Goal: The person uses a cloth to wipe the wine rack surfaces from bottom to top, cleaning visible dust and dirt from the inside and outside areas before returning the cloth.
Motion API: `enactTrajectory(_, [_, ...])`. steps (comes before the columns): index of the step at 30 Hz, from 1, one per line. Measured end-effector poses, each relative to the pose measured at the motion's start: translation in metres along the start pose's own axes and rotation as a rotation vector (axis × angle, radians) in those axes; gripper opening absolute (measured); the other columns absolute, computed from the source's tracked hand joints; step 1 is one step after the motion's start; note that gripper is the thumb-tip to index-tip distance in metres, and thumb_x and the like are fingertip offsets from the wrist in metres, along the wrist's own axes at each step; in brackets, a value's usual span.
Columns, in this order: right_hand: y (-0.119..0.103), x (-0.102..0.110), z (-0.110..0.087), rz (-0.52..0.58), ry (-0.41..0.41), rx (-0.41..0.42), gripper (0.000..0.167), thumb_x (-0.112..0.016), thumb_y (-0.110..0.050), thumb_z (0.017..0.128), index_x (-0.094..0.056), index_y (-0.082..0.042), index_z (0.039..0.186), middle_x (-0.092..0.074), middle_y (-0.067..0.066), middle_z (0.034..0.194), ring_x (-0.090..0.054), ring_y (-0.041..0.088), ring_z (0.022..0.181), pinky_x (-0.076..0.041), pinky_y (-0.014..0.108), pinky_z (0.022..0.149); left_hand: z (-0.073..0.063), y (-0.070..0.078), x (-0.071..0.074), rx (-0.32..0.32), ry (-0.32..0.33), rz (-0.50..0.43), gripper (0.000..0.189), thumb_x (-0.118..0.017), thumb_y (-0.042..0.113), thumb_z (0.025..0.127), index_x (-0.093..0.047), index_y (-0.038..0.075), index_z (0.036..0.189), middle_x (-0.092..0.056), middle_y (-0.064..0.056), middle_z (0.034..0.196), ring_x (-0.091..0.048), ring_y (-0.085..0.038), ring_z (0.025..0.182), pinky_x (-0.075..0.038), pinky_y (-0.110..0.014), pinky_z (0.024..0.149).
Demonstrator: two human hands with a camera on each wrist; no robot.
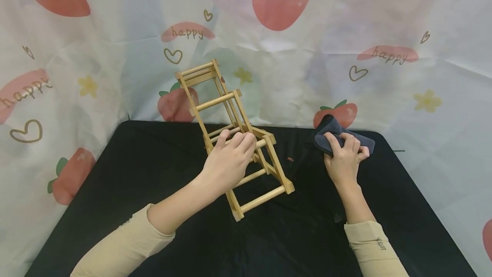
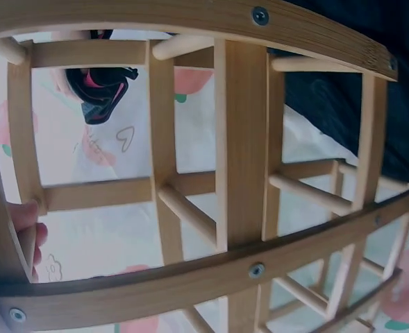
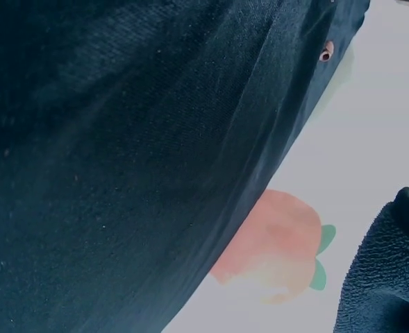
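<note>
A light wooden rack [image 1: 265, 199] with round rungs and screwed side bars stands tilted in the middle of the black-covered table. My left hand [image 1: 229, 161] grips one of its upper rungs from above, fingers curled over the wood. Up close in the left wrist view, the rack's frame [image 2: 244, 139] fills most of the picture, with fingertips [image 2: 25, 216] at its left edge. To the right of the rack, my right hand [image 1: 343, 163] holds a bunched dark blue cloth [image 1: 366, 141]. Part of that fuzzy cloth [image 3: 385, 277] shows at the right wrist view's lower right corner.
Between the rack and the cloth, a small reddish bit [image 1: 290, 159] lies on the black tablecloth [image 1: 300, 234]. A pale curtain [image 1: 284, 76] printed with fruit, hearts and flowers hangs behind the table and along its sides.
</note>
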State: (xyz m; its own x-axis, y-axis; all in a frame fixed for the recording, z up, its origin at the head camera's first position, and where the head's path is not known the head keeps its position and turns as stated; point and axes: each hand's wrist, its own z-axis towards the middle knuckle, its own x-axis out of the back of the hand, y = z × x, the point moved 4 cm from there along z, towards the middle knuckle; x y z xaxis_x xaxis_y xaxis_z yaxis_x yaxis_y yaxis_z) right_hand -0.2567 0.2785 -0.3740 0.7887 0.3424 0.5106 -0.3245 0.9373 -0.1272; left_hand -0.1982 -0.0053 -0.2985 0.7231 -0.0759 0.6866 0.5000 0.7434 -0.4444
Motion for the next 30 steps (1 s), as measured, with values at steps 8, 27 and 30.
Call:
enactTrajectory(8, [-0.001, 0.0, 0.001, 0.0, -0.01, -0.004, 0.025, -0.057, -0.011, 0.085, -0.057, -0.011, 0.11, -0.043, 0.029, 0.103, -0.036, 0.045, 0.093, -0.01, 0.06, 0.076, -0.006, 0.002, 0.002, -0.134, 0.063, 0.032, 0.016, -0.047, 0.02, 0.092, -0.057, 0.012, 0.102, -0.043, 0.0, 0.096, -0.037, -0.016, 0.086, -0.024, -0.04, 0.082])
enactTrajectory(27, [0.002, 0.001, -0.001, 0.004, 0.0, -0.026, 0.022, -0.056, -0.015, 0.086, -0.058, -0.012, 0.108, -0.044, 0.029, 0.102, -0.037, 0.044, 0.095, -0.011, 0.06, 0.077, -0.023, -0.031, -0.007, -0.471, 0.326, 0.11, 0.013, -0.037, 0.006, 0.092, -0.046, 0.012, 0.098, -0.037, 0.002, 0.088, -0.034, -0.013, 0.082, -0.023, -0.036, 0.074])
enactTrajectory(30, [0.003, 0.001, -0.001, 0.001, 0.001, -0.024, 0.022, -0.055, -0.016, 0.087, -0.058, -0.012, 0.108, -0.044, 0.029, 0.102, -0.037, 0.044, 0.094, -0.011, 0.06, 0.077, -0.03, -0.043, -0.011, -0.488, 0.365, 0.16, 0.013, -0.04, 0.006, 0.091, -0.048, 0.013, 0.099, -0.038, 0.002, 0.094, -0.035, -0.013, 0.084, -0.023, -0.036, 0.073])
